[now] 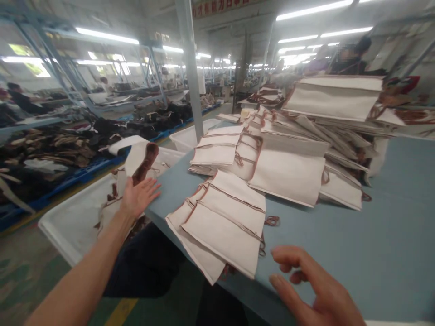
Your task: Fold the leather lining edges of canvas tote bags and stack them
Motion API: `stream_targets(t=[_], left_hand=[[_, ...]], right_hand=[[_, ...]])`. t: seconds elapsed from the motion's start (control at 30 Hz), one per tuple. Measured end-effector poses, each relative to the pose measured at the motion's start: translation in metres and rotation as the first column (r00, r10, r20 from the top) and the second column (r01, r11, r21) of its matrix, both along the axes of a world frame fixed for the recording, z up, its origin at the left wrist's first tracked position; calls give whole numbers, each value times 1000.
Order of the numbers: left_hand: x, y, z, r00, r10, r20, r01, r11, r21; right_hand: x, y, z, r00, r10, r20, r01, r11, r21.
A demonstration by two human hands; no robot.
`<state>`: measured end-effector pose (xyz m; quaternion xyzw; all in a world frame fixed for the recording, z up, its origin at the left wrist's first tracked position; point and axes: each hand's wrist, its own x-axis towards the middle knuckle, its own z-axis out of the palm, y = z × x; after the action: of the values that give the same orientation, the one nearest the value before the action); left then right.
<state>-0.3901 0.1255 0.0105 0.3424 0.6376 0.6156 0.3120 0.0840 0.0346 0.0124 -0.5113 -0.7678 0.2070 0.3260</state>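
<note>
My left hand (138,195) is over the table's left edge, palm up with its fingers spread and nothing gripped. Just beyond its fingertips is a curled cream fabric piece with brown trim (136,156), above a white bin (68,217); whether it touches the hand I cannot tell. My right hand (312,285) hovers over the near side of the blue table (384,253), fingers bent, thumb apart, holding nothing. Between the hands lies a small fanned stack of cream fabric pieces with brown edging (224,217), its near corner overhanging the table edge. Brown cord loops (272,220) stick out at its right.
Larger piles of similar cream pieces (288,167) cover the table's far part, with a tall stack (335,97) at the back. A grey post (193,68) rises beyond the table. Dark fabric heaps (68,145) lie on blue pallets at left. Other people sit or stand farther off.
</note>
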Motion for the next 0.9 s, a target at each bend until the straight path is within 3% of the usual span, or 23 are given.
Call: stream_targets(t=[0.03, 0.1, 0.23, 0.33, 0.5, 0.63, 0.73, 0.8, 0.9], left_hand=[[6, 3, -16, 999, 30, -17, -30, 1000, -6], [17, 11, -41, 994, 67, -83, -69, 998, -13], [33, 15, -64, 961, 19, -277, -35, 998, -54], [50, 7, -68, 900, -80, -428, 33, 993, -116], [87, -12, -60, 725, -251, -642, 167, 968, -189], [103, -24, -50, 598, -227, -768, 182, 973, -145], [107, -29, -53, 532, -272, -802, 229, 958, -173], [107, -31, -58, 513, -285, -810, 235, 954, -187], [105, -32, -64, 507, -268, -820, 199, 961, -191]], right_hand=[[-12, 8, -2, 996, 84, 12, -85, 992, 95], [-34, 23, -13, 991, 128, 43, -134, 971, 196], [-66, 56, -43, 975, 88, 207, -129, 972, 196], [-77, 84, -53, 948, 54, 312, -104, 984, 145], [-77, 106, -49, 936, 46, 348, -89, 990, 107], [-79, 82, -44, 945, 32, 326, -73, 991, 114], [-89, 52, -43, 941, 129, 313, -179, 974, 136], [-96, 40, -45, 941, 195, 277, -231, 967, 104], [-102, 45, -50, 965, 181, 190, -194, 979, 57]])
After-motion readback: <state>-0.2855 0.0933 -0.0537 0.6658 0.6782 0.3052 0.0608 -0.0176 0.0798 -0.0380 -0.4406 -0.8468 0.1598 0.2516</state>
